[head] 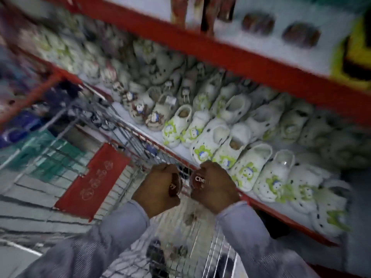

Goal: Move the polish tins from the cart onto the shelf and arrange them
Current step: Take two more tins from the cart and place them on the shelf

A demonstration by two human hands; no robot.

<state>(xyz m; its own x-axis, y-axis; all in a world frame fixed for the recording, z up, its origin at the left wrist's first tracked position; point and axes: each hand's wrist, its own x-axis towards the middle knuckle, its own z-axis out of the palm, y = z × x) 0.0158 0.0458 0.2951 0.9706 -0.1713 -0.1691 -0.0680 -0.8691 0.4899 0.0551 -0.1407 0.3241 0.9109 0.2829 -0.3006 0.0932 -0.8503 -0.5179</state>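
**Two tins, one per hand, right over the cart**

Two round dark-red polish tins are in play, and everything here sits around the wire cart. Only the head view to go on, and it's pretty smeared with blur.

Left hand is curled closed around the left tin, just above the cart's far rim; white lettering shows on the lid. Right hand is wrapped shut on the right tin, lid facing the camera, with "Che" readable. Both tins are side by side, nearly touching.

Beyond the cart's right side runs the lower shelf, packed with white clogs. Up above the cart is the upper shelf, where a couple of dark round things sit, too blurry to call. A red panel hangs on the cart's left side.
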